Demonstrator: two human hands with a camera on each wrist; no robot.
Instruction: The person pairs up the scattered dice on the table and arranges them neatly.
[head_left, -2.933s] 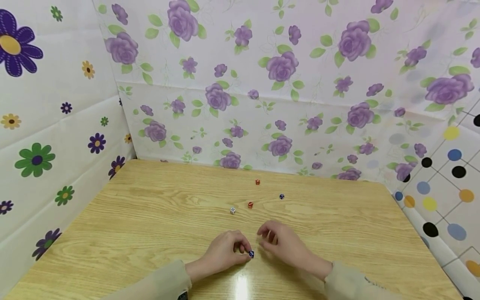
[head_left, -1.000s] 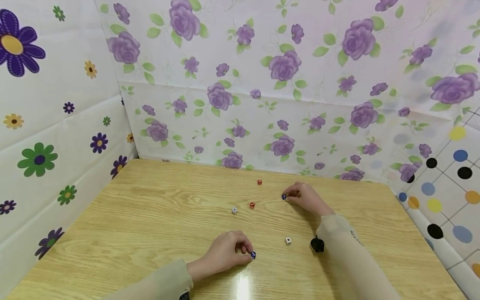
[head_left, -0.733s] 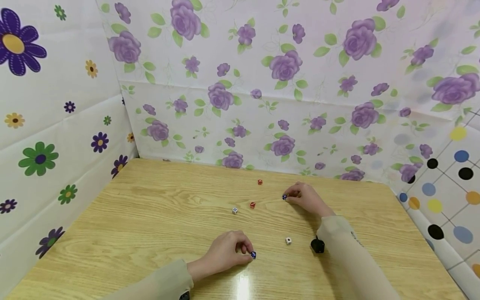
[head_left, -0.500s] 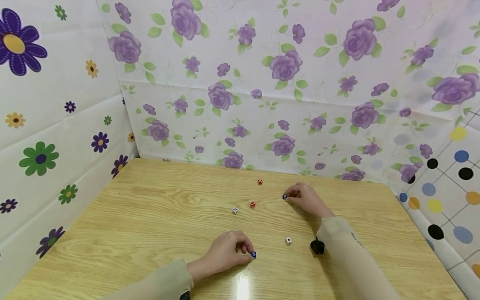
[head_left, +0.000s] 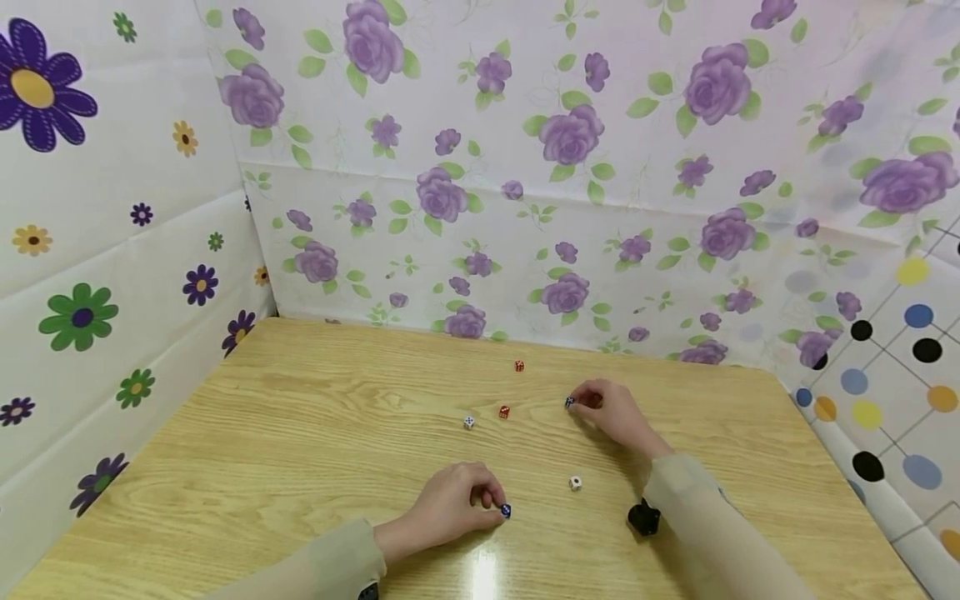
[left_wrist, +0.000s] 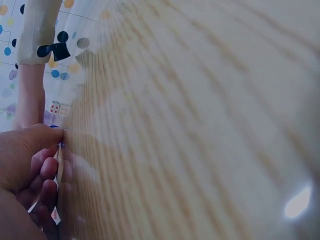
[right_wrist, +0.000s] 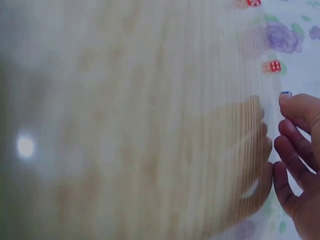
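From my station I see the left hand point(head_left: 448, 505) pinching a blue die point(head_left: 506, 511) between thumb and finger, on the near part of the table point(head_left: 337, 450); then a white die point(head_left: 575, 483), another white die point(head_left: 468, 423) and a red die point(head_left: 504, 412); just beyond, the right hand point(head_left: 615, 414) pinches a second blue die point(head_left: 569, 402) likewise, with a farther red die point(head_left: 519, 366) behind. I judge it partway: both blue dice are gripped, though well apart; the white and red four lie loose.

Blue dice point(head_left: 506, 511) and red dice point(head_left: 504, 412) are white-dotted.
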